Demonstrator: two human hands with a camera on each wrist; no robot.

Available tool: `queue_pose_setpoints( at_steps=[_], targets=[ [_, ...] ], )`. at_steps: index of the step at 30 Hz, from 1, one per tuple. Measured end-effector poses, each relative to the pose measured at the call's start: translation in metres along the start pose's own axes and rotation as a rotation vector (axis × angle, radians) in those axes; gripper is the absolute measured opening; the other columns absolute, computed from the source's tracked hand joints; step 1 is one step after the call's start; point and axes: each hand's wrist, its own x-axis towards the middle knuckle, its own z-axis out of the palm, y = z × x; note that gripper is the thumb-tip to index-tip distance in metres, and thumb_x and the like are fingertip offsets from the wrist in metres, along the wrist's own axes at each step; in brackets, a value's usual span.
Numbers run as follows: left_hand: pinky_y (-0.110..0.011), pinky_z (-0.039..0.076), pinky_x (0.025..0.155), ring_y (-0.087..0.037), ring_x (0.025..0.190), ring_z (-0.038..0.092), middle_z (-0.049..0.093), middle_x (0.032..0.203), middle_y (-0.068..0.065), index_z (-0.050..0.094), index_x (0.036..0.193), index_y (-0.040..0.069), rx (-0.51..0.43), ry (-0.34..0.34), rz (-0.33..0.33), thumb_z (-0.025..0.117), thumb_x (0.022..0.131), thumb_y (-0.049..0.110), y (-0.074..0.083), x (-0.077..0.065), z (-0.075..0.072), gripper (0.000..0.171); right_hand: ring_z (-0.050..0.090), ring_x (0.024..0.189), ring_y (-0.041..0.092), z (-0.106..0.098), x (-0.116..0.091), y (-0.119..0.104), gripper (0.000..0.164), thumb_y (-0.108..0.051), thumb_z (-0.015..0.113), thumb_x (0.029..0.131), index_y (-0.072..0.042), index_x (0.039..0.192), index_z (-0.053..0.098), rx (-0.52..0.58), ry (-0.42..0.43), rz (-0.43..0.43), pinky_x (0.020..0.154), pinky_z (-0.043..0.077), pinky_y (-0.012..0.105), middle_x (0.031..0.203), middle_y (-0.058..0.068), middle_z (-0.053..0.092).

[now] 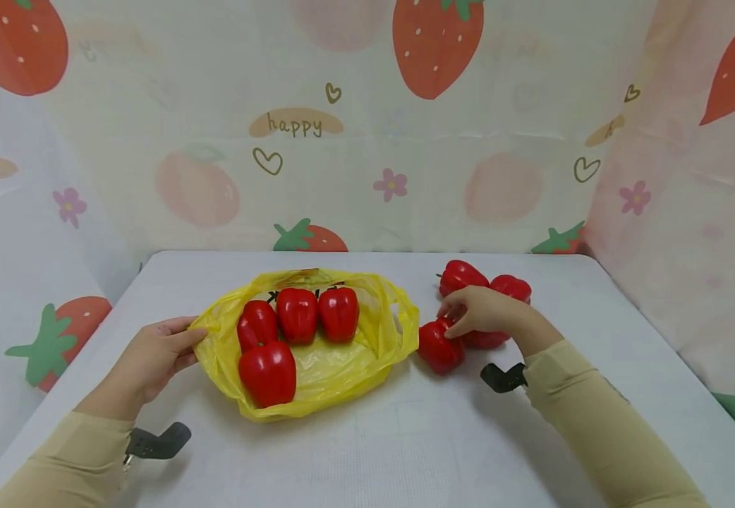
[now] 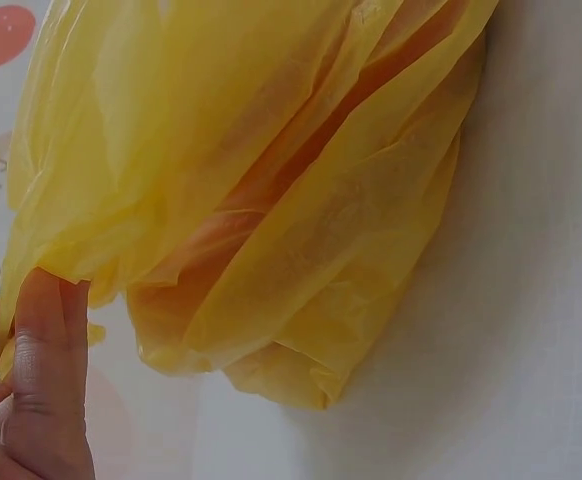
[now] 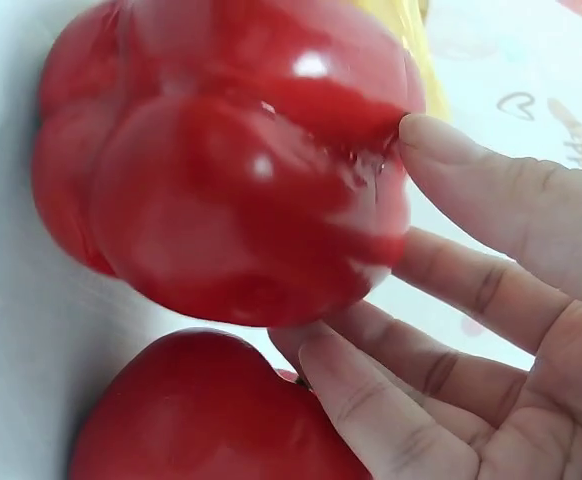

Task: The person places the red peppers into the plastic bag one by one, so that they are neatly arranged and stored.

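Observation:
My left hand point(image 1: 152, 358) pinches the left rim of a yellow plastic bag point(image 1: 357, 384) between thumb and fingers; the left wrist view shows its crumpled side point(image 2: 301, 240). The bag lies spread with its mouth open upward. Several red bell peppers point(image 1: 296, 316) sit inside it, toward the back and left. Right of the bag, my right hand point(image 1: 494, 315) grips a red bell pepper point(image 1: 439, 351). In the right wrist view the thumb lies on one side of this pepper point(image 3: 231, 190) and the fingers reach behind it.
Three more red bell peppers lie around the right hand: one behind point(image 1: 461, 276), one at the back right point(image 1: 512, 287), one partly hidden under the hand point(image 1: 487, 341). All rest on a white table point(image 1: 367, 458). Strawberry-print cloth point(image 1: 355, 183) encloses the back and sides.

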Motion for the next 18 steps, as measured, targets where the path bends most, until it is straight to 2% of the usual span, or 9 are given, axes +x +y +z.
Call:
queue_pose_setpoints(
  at_steps=[8,18],
  targets=[
    [-0.021,0.051,0.079,-0.007,0.088,0.060,0.053,0.123,-0.011,0.036,0.138,0.000,0.003,-0.006,0.005,0.053,0.092,0.037,0.002,-0.001,0.000,0.061,0.055,0.088,0.022,0.005,-0.009,0.005,0.027,-0.022,0.078,0.072,-0.015,0.091,0.060,0.047,-0.022,-0.017,0.073,0.053,0.037,0.088,0.003,0.060],
    [-0.022,0.051,0.079,-0.006,0.087,0.061,0.054,0.121,-0.010,0.036,0.138,-0.001,-0.002,-0.009,0.019,0.052,0.092,0.036,0.002,-0.004,0.000,0.061,0.055,0.086,0.021,0.014,-0.019,0.009,0.032,-0.018,0.079,0.070,-0.015,0.093,0.057,0.082,-0.051,-0.040,0.070,0.053,0.033,0.089,0.003,0.060]
  ],
)
